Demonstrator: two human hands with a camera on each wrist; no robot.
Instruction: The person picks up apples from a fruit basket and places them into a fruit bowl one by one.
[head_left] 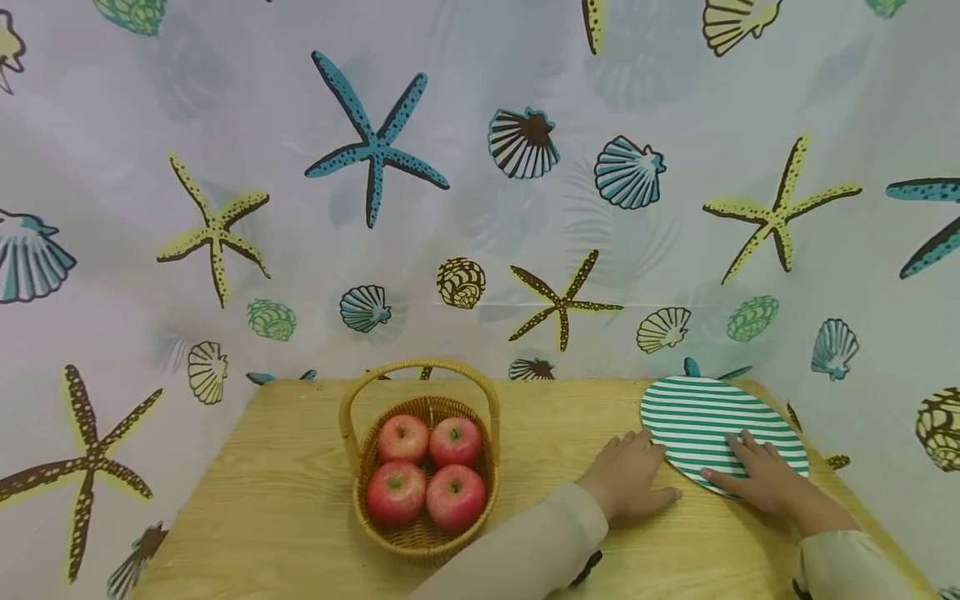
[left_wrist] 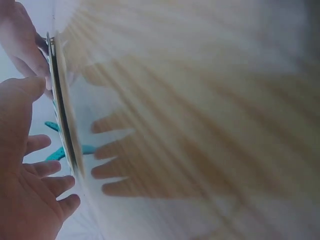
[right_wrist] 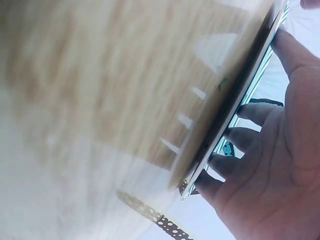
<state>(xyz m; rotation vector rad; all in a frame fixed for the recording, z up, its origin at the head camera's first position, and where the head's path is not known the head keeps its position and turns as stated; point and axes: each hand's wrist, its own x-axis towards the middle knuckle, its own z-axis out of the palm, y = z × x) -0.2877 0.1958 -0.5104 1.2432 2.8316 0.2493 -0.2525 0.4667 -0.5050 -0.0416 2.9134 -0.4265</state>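
A round placemat [head_left: 705, 417] with green and white stripes lies at the table's right side, seen edge-on in both wrist views. My right hand [head_left: 767, 482] rests on its near right part, fingers spread and fingertips on the striped face. In the right wrist view the fingers [right_wrist: 245, 137] of that hand meet the mat along its surface. Beside the mat's left edge is my left hand [head_left: 628, 479], palm down with fingers extended and fingertips right at the rim. The left wrist view shows this hand [left_wrist: 30, 190] with its fingers apart and nothing held.
Left of my hands stands a wicker basket [head_left: 412, 550] with an arched handle, holding several red apples [head_left: 395, 493]. The wooden table [head_left: 262, 483] is glossy and reflects the hands. A white cloth [head_left: 465, 217] printed with starfish and shells hangs behind it and along both sides.
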